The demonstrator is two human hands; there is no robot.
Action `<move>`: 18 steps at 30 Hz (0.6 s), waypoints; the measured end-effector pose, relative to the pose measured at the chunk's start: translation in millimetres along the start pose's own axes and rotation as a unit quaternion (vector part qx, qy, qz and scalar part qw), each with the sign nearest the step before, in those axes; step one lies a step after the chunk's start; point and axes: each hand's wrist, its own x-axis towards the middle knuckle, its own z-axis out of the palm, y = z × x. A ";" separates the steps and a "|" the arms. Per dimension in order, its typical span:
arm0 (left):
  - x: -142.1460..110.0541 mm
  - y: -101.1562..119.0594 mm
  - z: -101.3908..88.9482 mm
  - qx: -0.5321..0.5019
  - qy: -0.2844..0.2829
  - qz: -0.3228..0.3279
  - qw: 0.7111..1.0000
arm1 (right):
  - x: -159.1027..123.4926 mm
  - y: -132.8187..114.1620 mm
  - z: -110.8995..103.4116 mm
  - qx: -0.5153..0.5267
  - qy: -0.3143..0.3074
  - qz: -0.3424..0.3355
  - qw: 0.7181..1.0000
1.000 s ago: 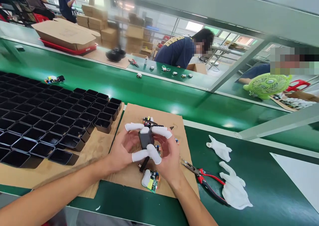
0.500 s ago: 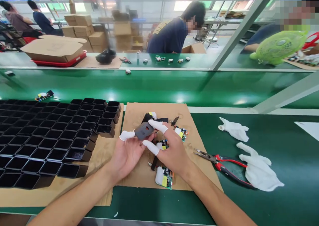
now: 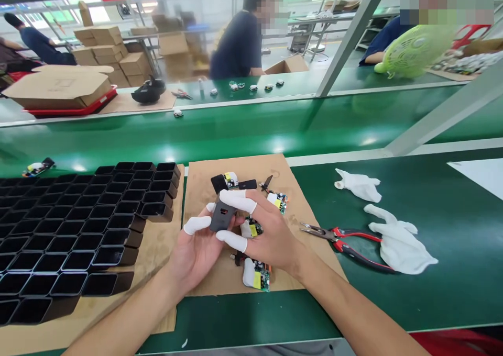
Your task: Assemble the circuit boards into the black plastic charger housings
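Observation:
Both hands grip a small dark grey plastic housing (image 3: 222,217) with a cut-out showing a bit of red. My left hand (image 3: 200,246) holds it from the left and below, thumb on its edge. My right hand (image 3: 267,227) pinches its upper and lower ends from the right. White finger cots cover several fingertips. Under and around the hands, circuit boards with white and yellow parts lie on cardboard: one board (image 3: 256,275) nearest me, another (image 3: 278,202) to the right, and one with black pieces (image 3: 231,179) behind. Part of another board (image 3: 251,227) is hidden by my right hand.
Rows of black open cases (image 3: 74,241) cover the left cardboard. Red-and-black pliers (image 3: 341,238) lie to the right beside white gloves (image 3: 404,241). A metal post (image 3: 353,36) rises beyond the green belt (image 3: 236,131). Co-workers sit opposite, near a green fan (image 3: 416,49).
The grey housing has been turned more upright in my fingers, and both hands have shifted slightly. My view has tilted and moved a little. The co-worker opposite has raised their upper body.

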 end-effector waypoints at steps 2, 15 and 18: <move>-0.1 -0.2 0.5 -0.010 -0.004 0.004 1.000 | -0.8 0.5 -0.2 -0.001 -0.002 0.007 1.000; 17.5 9.6 -23.3 0.468 0.168 0.297 0.815 | 4.1 10.4 -2.6 -0.046 0.066 0.123 0.989; 20.2 13.2 -29.5 0.628 0.188 0.269 0.705 | 3.5 16.0 -1.4 -0.058 0.037 0.152 0.986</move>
